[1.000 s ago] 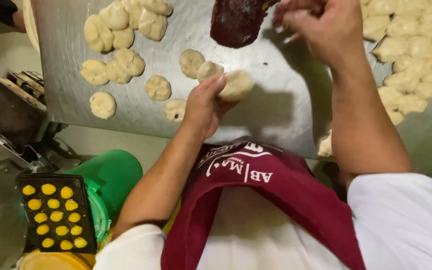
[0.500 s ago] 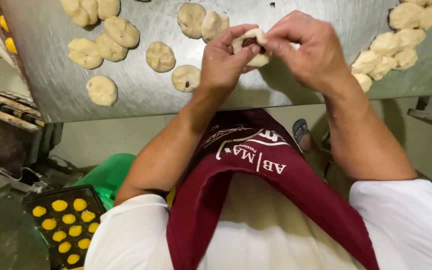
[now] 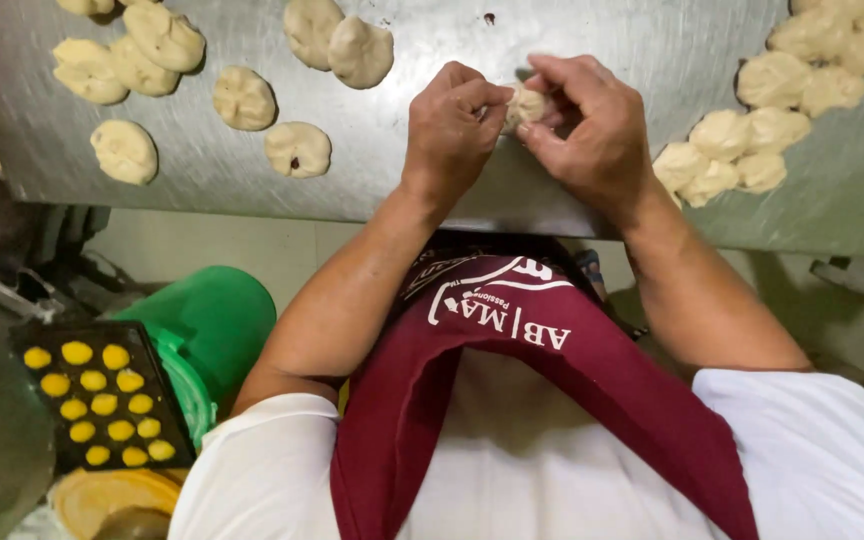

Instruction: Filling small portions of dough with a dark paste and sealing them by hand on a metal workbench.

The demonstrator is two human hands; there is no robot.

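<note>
Both hands meet over the steel table (image 3: 512, 200) and pinch one small pale dough piece (image 3: 525, 105) between their fingertips. My left hand (image 3: 450, 125) grips its left side with curled fingers. My right hand (image 3: 592, 130) closes over its right side and hides much of it. Sealed dough balls (image 3: 297, 150) lie on the steel to the left of my hands. A second cluster of dough balls (image 3: 752, 150) lies to the right.
Below the table edge at the left, a black tray of several yellow pieces (image 3: 97, 395) rests beside a green bucket (image 3: 212, 320). A round yellow lid (image 3: 112, 500) lies below the tray. I wear a maroon apron (image 3: 532, 400) over a white shirt.
My left hand brought a dough piece from the table to my right hand, which came down from a dark red mass at the top. Both now pinch it together.
</note>
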